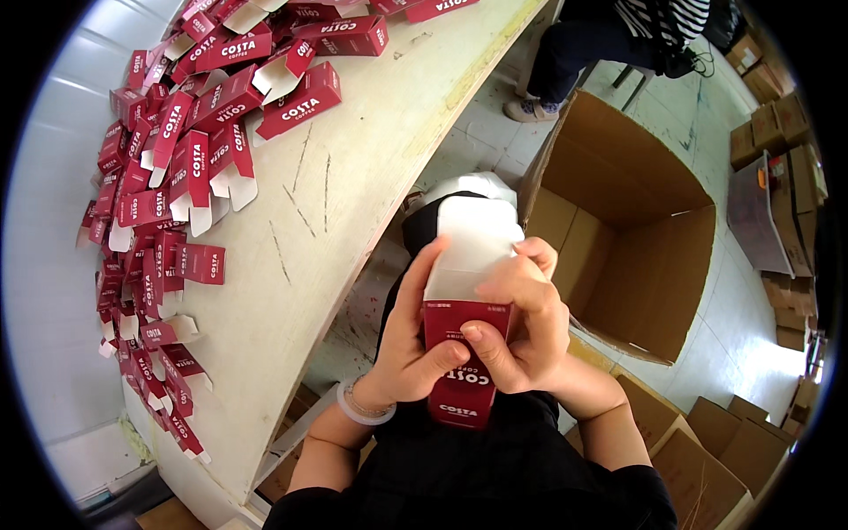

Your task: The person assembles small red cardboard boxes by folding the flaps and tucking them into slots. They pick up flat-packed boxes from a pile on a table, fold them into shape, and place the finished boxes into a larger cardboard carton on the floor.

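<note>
One red box (447,321)—gripped between left hand (397,349) and right hand (536,331), white flap (470,231) extended—is right of the table (362,150). Piled boxes (190,172) lie on the table; an open carton (618,146) stands farther right.

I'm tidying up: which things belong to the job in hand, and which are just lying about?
Likely in the job:
Red carton, held in left hand and right hand, white flap up
Heaped red cartons on the table
Possibly the large open cardboard box

Likely just lying about:
Stacked brown boxes at far right
Cardboard boxes at lower right
</note>
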### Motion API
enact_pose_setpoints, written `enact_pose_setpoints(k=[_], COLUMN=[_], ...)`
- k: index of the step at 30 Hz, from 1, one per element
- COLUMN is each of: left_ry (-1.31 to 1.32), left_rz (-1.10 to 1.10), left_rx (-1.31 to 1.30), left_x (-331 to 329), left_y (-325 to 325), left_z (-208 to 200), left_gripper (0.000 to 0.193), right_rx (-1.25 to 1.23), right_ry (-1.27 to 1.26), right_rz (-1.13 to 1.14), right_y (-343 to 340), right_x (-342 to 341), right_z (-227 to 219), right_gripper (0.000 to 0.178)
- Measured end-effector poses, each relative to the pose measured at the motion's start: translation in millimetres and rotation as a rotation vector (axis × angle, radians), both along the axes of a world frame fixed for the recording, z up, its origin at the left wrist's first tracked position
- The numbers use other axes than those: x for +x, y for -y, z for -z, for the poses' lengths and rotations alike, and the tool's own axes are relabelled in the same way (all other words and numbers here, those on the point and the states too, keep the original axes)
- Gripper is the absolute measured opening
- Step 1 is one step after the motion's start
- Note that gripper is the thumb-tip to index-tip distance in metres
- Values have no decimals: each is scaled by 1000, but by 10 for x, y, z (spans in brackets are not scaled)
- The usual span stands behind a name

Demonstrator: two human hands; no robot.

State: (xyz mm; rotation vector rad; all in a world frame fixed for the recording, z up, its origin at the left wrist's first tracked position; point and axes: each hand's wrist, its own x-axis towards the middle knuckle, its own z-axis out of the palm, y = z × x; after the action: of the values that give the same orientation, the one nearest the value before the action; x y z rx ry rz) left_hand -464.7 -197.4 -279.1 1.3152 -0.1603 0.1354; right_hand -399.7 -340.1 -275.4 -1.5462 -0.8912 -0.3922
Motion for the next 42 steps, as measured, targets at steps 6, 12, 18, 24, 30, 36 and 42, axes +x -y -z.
enact_pose_setpoints(k=[6, 12, 18, 24, 30, 36, 42], left_ry=[-40, 207, 391, 343, 172, 15, 101], left_rz=[-3, -58, -109, -59, -151, -117, -128], left_rx=[232, 828, 742, 741, 510, 454, 334], left_x=[-92, 73, 161, 210, 98, 90, 135], left_y=[-142, -280, -277, -295, -217, -197, -75], left_z=[-32, -222, -85, -55, 47, -20, 61], left_gripper=[53, 55, 59, 57, 72, 80, 71], right_rx=[13, 275, 5, -25, -2, -102, -237], right_ry=[32, -1141, -595, -484, -522, -236, -71], right_rz=[203, -572, -375, -372, -321, -344, -317], right_y=[53, 171, 234, 196, 152, 86, 196], right_x=[-62, 268, 134, 140, 125, 118, 226], right_z=[5, -268, -188, -76, -53, -41, 42], right_gripper=[32, 50, 31, 30, 29, 49, 53])
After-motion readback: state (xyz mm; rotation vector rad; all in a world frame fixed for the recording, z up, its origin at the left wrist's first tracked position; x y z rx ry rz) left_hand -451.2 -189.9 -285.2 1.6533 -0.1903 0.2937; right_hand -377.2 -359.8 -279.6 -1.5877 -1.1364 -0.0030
